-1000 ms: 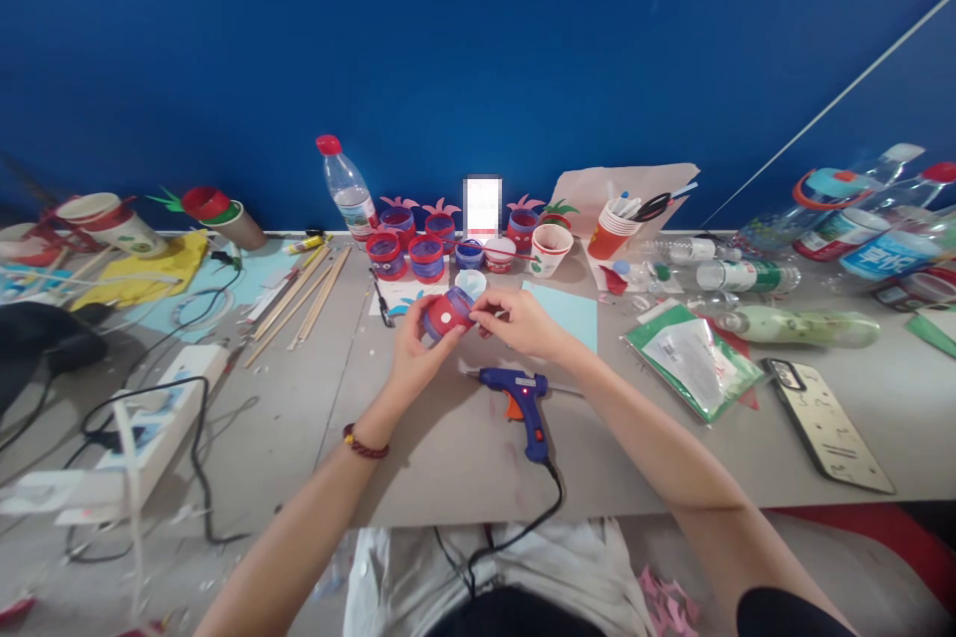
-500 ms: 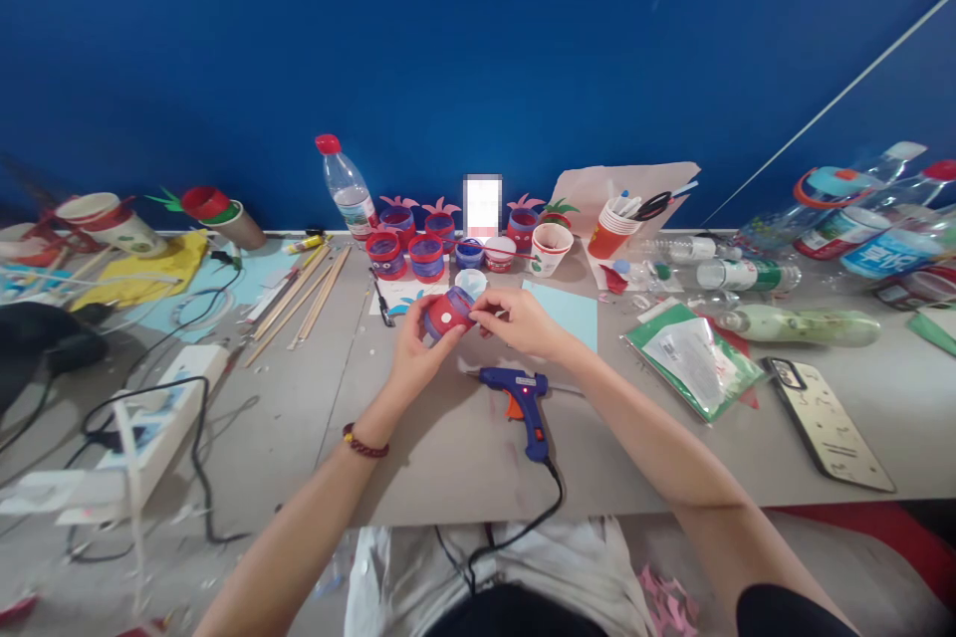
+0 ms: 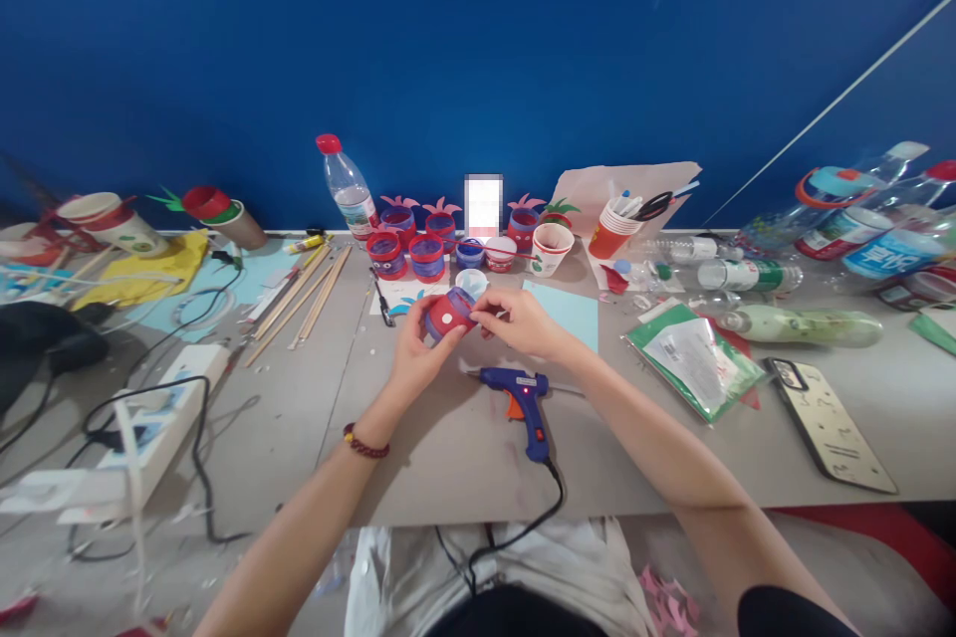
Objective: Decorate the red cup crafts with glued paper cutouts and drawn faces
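Observation:
My left hand (image 3: 415, 348) is wrapped round a small red-and-purple cup (image 3: 451, 312), tilted on its side, with a white dot on its red band. At the cup's right side, my right hand (image 3: 515, 318) has thumb and forefinger pinched together; whatever lies between them is too small to make out. Below the hands a blue hot glue gun (image 3: 523, 393) with an orange trigger rests on the table, its small light glowing red. Just behind the held cup stands a pale blue-white cup (image 3: 470, 284).
Several painted cups (image 3: 427, 259) line the back beside a plastic bottle (image 3: 348, 189). Wooden sticks (image 3: 321, 297) and a power strip (image 3: 168, 423) lie left. On the right are a green packet (image 3: 694, 358), a phone (image 3: 829, 425), plastic bottles (image 3: 807, 326) and a paper cup of pens (image 3: 613, 231).

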Available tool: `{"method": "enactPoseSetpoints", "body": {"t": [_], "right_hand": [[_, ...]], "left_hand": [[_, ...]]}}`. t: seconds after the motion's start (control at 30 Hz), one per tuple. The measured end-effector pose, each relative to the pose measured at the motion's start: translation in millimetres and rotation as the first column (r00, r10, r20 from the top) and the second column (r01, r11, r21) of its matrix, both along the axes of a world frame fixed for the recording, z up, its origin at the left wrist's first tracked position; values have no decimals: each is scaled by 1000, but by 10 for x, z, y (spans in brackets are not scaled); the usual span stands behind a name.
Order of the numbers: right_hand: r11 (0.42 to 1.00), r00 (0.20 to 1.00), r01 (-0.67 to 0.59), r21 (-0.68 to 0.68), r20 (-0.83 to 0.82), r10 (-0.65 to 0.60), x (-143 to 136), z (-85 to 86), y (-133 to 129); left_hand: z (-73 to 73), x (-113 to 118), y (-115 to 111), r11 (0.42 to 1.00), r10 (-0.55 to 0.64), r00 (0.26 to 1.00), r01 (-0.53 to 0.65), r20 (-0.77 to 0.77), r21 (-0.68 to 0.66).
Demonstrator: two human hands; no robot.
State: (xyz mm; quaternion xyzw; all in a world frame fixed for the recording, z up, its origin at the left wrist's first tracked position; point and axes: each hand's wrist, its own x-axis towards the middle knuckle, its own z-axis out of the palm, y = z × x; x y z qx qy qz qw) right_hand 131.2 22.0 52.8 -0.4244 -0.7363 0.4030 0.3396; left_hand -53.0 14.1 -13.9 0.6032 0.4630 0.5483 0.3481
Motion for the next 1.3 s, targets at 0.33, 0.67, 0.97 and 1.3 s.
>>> {"method": "enactPoseSetpoints", "body": {"t": [0.33, 0.67, 0.97, 1.3], "right_hand": [[1000, 1000, -1, -10, 9, 2, 3, -10, 2], [1000, 1000, -7, -16, 27, 8, 4, 1, -3], [1000, 999, -12, -14, 41, 13, 7, -11, 1], [1000, 997, -7, 13, 78, 6, 9, -14, 2]], "left_hand": [[-15, 1, -5, 1000, 8, 1000, -7, 16, -16], [-35, 3, 1, 1000, 17, 1000, -17, -4, -1], [-39, 1, 8, 1000, 17, 1000, -16, 10, -16], [-41, -1, 18, 1000, 8, 1000, -8, 16, -18]]}}
